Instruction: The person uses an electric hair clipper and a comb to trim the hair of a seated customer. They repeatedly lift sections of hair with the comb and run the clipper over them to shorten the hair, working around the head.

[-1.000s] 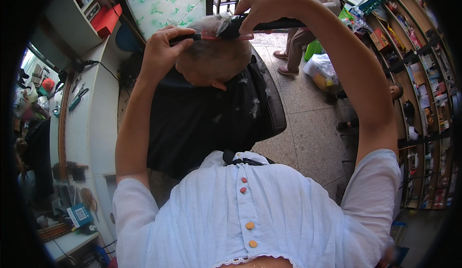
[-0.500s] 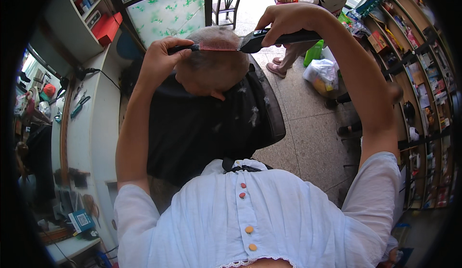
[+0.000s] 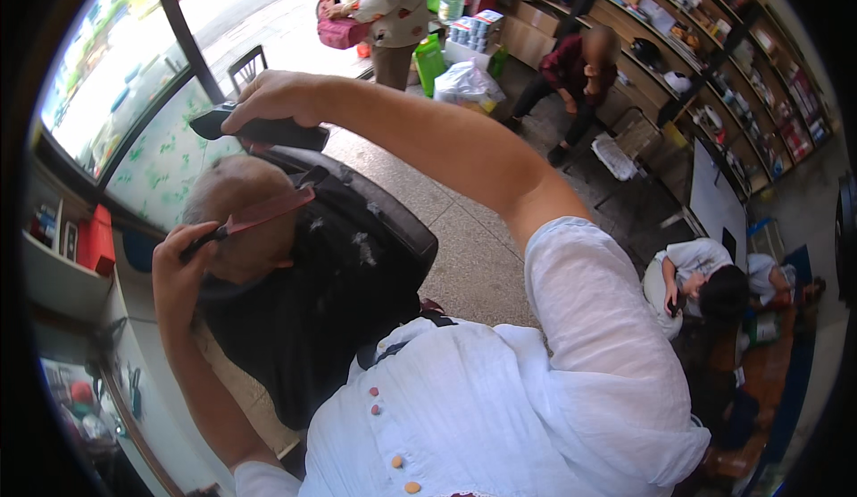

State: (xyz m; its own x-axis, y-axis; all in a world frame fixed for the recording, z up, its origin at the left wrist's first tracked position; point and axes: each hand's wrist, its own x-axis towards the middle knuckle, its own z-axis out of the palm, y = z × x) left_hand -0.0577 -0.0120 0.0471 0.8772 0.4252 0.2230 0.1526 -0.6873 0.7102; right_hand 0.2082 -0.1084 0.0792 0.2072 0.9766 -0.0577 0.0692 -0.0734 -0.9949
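Head view: red comb (image 3: 268, 210) pinched by its dark handle in the left hand (image 3: 178, 254), set across the side of the seated person's close-cropped head (image 3: 230, 183); contact of the teeth can't be told. Black hair clipper (image 3: 287, 133) gripped in the right hand (image 3: 275, 100), past the head's far side, apart from the comb. Risks, judged: scalp could be nicked if the clipper is brought in off the comb or the head is turned; a patchy cut could be left by a tilted comb. Black cape (image 3: 277, 345) speckled with pale clippings (image 3: 364, 249), could be shed onto the stone-look floor (image 3: 473, 251). Room: stocked shelving (image 3: 656, 91), leaf-patterned pane (image 3: 156, 167).
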